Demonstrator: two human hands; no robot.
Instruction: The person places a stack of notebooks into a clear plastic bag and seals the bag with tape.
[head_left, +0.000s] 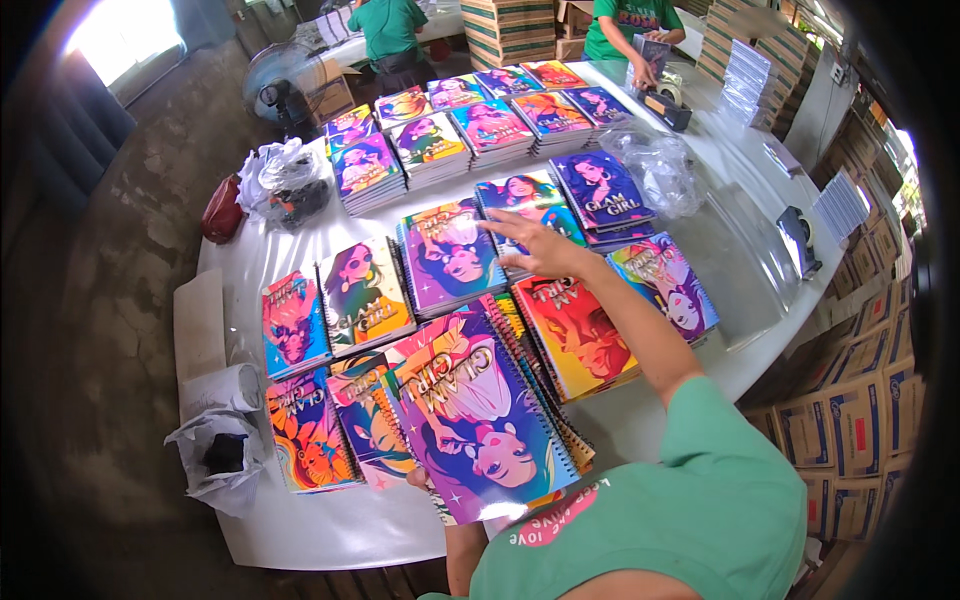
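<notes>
Close to my body, my left hand (pixel 418 479) grips a fanned bundle of spiral notebooks, mostly hidden behind them. On top of that bundle lies a purple notebook (pixel 480 425) with an illustrated figure on its cover, upside down to me. My right hand (pixel 540 245) reaches out over the table with fingers spread. Its fingertips are at the right edge of a stack of purple and orange notebooks (pixel 452 255), beside a stack of teal notebooks (pixel 530 200). I cannot tell whether they touch. Under my right forearm is a red and yellow stack (pixel 575 335).
More notebook stacks (pixel 490 125) form rows at the far side of the white table (pixel 330 535). Plastic bags (pixel 290 180) sit at its left, and clear plastic (pixel 655 170) at the right. Two people in green (pixel 390 28) are beyond. Cartons (pixel 850 430) are piled at right.
</notes>
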